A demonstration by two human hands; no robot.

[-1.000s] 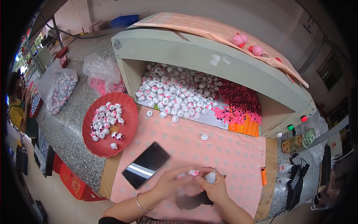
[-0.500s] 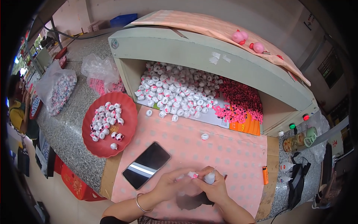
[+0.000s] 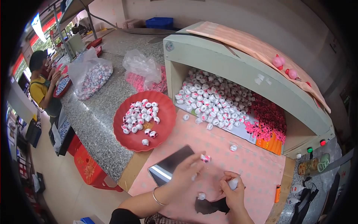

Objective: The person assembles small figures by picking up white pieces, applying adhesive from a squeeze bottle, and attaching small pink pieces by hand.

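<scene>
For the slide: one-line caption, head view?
Left hand lifts a small cap; right hand grips another, beside red tray.

A: Left hand [image 3: 186, 172] pinches a small pink-white piece [image 3: 205, 158]; right hand [image 3: 233, 190] grips a white piece [image 3: 233, 183].
B: Surroundings?
A: Phone [image 3: 169, 165] at 9 o'clock of the left hand, red plate [image 3: 164, 123] at 11.

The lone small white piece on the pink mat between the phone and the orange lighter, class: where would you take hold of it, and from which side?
Probably pinch the small white piece across its short rounded sides, coming from straight above. It lies alone on the pink mat, nothing touching it, and sits too low for fingers to get under.
</scene>
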